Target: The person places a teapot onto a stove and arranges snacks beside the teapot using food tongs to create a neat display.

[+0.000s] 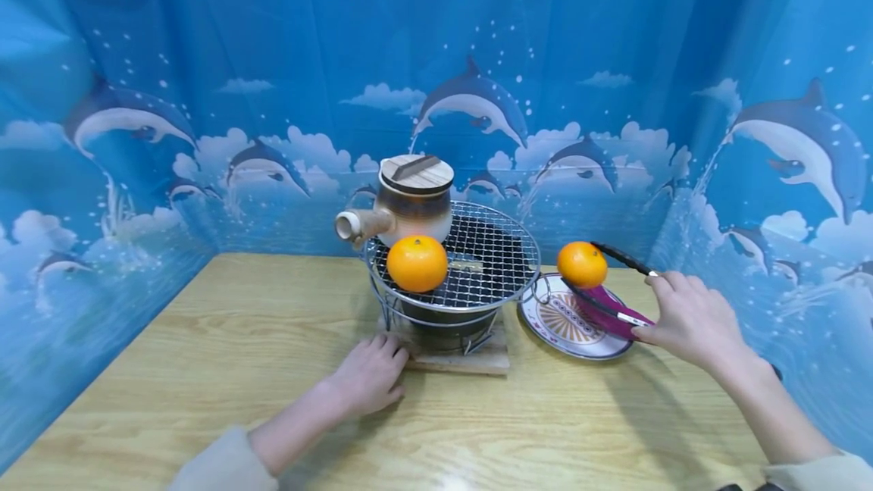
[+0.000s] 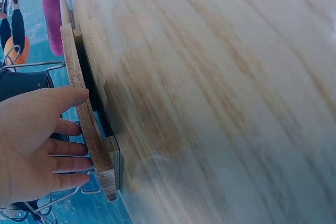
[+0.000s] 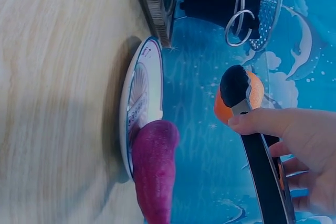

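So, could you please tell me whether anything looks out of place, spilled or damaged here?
Only the purple sweet potato looks slightly askew: it overhangs the patterned plate, one end sticking out past the edge rather than lying wholly inside. I see no spill or damage.

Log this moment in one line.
right hand: tongs gripping orange; left hand: touching wooden board; plate: sweet potato; grill: pot, second orange

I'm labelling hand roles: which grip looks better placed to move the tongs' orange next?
Probably the right grip: it holds the tongs, with the orange between their tips. The left grip is at the board, away from that orange.
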{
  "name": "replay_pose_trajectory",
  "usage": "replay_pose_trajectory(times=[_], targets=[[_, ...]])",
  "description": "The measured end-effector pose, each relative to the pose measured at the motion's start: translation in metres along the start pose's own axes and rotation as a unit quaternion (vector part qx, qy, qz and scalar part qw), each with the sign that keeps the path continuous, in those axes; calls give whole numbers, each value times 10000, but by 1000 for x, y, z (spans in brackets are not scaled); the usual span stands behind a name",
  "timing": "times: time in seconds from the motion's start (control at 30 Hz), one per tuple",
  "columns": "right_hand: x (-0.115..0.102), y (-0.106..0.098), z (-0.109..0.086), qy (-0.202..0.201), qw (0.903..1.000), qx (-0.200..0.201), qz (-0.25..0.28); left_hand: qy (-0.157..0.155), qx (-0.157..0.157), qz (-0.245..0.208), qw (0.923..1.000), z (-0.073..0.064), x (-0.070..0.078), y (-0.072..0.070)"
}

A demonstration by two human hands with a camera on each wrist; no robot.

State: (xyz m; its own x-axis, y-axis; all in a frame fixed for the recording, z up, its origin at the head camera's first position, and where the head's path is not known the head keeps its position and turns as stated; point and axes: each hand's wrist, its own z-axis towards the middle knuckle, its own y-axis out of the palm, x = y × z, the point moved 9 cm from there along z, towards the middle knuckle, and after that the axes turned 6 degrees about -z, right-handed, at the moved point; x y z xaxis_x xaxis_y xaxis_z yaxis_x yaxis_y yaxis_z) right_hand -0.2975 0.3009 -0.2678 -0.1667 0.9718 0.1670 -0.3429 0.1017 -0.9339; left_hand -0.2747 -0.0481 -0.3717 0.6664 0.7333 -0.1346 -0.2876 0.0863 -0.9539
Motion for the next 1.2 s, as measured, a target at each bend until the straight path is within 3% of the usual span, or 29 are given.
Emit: replay_pose_trajectory(times=[0.63, 1.2], targets=[[-3, -22, -5, -18, 10000, 67, 18, 22, -1, 4, 10000, 0, 1, -4], [-12, -45, -6, -194, 9988, 428, -149, -19, -7, -40, 10000, -1, 1, -2]])
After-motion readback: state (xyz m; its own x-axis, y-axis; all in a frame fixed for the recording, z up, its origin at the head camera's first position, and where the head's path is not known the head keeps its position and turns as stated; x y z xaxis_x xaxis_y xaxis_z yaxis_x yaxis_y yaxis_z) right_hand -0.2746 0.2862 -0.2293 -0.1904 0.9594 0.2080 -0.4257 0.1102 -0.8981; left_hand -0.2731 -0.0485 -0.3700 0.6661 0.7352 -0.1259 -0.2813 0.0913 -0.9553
